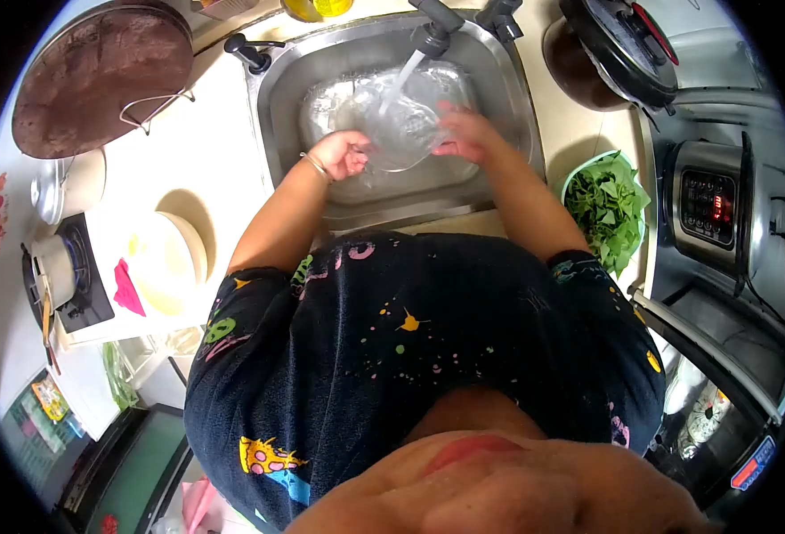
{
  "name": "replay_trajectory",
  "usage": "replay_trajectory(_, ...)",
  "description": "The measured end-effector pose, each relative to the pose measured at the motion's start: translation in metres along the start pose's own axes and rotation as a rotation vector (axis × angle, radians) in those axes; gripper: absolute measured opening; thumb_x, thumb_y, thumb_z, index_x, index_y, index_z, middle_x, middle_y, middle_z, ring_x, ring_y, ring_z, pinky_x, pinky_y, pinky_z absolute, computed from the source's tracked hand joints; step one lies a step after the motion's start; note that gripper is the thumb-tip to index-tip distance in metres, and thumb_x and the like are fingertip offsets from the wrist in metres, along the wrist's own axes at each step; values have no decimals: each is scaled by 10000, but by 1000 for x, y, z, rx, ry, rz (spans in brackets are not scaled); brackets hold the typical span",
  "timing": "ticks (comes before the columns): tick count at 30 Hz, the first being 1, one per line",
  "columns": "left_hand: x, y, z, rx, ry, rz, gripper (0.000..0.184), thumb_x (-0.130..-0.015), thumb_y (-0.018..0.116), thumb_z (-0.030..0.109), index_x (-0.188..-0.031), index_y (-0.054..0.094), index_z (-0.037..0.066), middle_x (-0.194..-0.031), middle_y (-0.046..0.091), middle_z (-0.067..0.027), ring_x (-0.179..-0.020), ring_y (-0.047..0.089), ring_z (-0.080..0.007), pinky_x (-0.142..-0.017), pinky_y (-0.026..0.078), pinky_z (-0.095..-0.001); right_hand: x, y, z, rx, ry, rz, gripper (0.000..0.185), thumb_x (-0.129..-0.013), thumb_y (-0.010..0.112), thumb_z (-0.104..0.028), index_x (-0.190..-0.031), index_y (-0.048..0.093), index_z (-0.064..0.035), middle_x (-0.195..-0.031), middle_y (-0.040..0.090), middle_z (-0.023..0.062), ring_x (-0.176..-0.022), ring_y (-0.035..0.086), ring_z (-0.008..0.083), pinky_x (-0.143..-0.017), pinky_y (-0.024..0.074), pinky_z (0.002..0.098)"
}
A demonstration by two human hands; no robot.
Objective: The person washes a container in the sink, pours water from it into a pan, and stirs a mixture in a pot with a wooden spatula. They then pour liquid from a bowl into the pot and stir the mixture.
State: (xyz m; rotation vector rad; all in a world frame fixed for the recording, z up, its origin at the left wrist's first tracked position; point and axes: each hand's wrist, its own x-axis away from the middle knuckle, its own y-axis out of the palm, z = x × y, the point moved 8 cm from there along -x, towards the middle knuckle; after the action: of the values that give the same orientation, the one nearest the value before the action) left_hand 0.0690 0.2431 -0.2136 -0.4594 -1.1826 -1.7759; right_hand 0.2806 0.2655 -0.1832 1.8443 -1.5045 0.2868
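Observation:
Water runs from the black faucet (434, 37) into the steel sink (290, 178). Beneath the stream is a clear, see-through bowl (403, 133), its round edge turned toward me; whether it is glass or plastic I cannot tell. My left hand (343, 155), with a bracelet at the wrist, has its fingers curled at the bowl's left edge. On the opposite edge, my right hand (465, 135) grips with bent fingers, partly blurred by the wet surface. Water covers the sink's bottom around both hands.
Right of the sink stands a pale green basin (646, 200) of leafy greens (604, 209), with a lidded dark pot (579, 67) behind. A steel cooker (708, 196) is farther right. At left are a large brown round lid (99, 76), pale round boards (165, 262) and a stove (85, 276).

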Motion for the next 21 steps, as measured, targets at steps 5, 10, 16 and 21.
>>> replay_trajectory(5, 76, 14, 81, -898, 708, 672, 587, -759, 491, 85, -1297, 261, 38, -941, 567, -189, -622, 601, -280, -535, 505, -409, -38, -18, -12, 41, -78, 155, 433, -767, 565, -214, -1184, 510, -111, -963, 558, 34, -856, 533, 171, -732, 462, 389)
replay_trajectory(10, 125, 49, 95, -1551, 1036, 1055, 768, -697, 525, 74, -1372, 160, 103, -1293, 354, -240, -644, 597, -363, -531, 492, -431, -34, -55, -53, 248, -345, 402, 423, -779, 575, -266, -1168, 510, -112, -1024, 571, 36, -892, 521, 156, -738, 405, 331)
replay_trajectory(16, 162, 55, 106, -1540, 1382, 1292, 775, -673, 537, 49, -1360, 178, 63, -1303, 351, -223, -657, 601, -363, -494, 496, -414, -1, -76, -106, 320, -577, 580, 465, -789, 576, -275, -1200, 485, -75, -1013, 567, 23, -851, 504, 118, -690, 390, 245)
replay_trajectory(21, 122, 4, 102, -912, 947, 1070, 695, -720, 506, 46, -1332, 180, 16, -1050, 528, -230, -583, 618, -285, -456, 505, -371, 28, -62, -140, 245, -983, 687, 549, -831, 557, -204, -1305, 351, -19, -1101, 521, 37, -869, 486, 99, -704, 393, 208)
